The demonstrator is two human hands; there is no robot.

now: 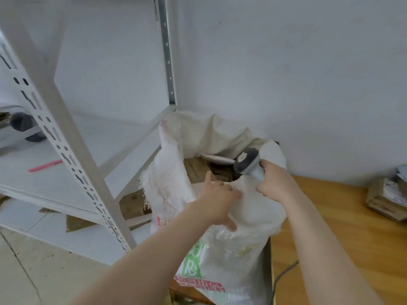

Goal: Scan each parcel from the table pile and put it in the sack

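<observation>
A white woven sack [233, 243] with green and red print stands between the shelf and the table, its mouth open. Brown cardboard parcels [199, 170] and a flat white parcel [218, 159] lie inside it. My left hand [217, 198] rests on the sack's near rim with fingers spread, pressing the fabric. My right hand [274, 182] grips the handle of a grey barcode scanner [247, 162], whose head points down into the sack's mouth. A few taped brown parcels [387, 198] lie on the wooden table [343, 227] at the far right.
A white metal shelf rack [72, 155] stands at the left, close to the sack, with a pink pen [45, 165] on one shelf. A grey cable [286, 271] runs along the table's near edge. A white wall rises behind. Cardboard scraps lie on the tiled floor.
</observation>
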